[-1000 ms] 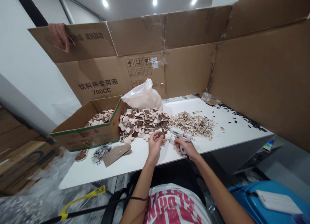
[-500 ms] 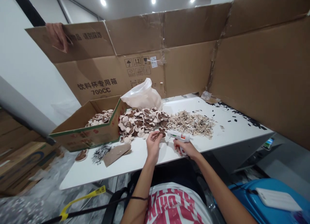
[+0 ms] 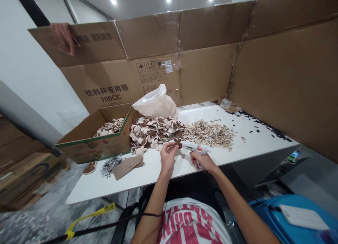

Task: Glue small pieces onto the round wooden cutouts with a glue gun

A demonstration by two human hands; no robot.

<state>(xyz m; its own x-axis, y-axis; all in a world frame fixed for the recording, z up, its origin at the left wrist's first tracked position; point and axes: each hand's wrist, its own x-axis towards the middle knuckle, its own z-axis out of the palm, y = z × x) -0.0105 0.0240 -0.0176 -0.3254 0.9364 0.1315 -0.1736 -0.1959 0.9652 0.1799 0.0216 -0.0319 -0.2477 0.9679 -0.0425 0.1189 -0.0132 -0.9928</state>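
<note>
Between the fingers of my left hand (image 3: 167,156) is a small brown felt piece (image 3: 177,142) with rounded lobes. My right hand (image 3: 203,160) is wrapped round the grip of a white hot glue gun (image 3: 194,148), whose nozzle points left and sits right by the felt piece. Whether the tip touches it I cannot tell. Behind my left hand lies a heap of brown and cream felt pieces (image 3: 155,129). Just past the glue gun spreads a pile of thin pale strips (image 3: 208,134).
An open cardboard box (image 3: 87,151) holding more felt pieces stands at the left. Brown card sheets (image 3: 128,167) and dark scraps (image 3: 111,166) lie near it. A white plastic bag (image 3: 157,103) sits behind the heap. Tall cardboard walls (image 3: 206,71) enclose the white table (image 3: 148,184); small black pieces (image 3: 274,130) lie at the right.
Both hands stay almost in place, with the felt piece and the glue gun still held. The felt piece appears slightly tilted compared with before, and the view has shifted slightly.
</note>
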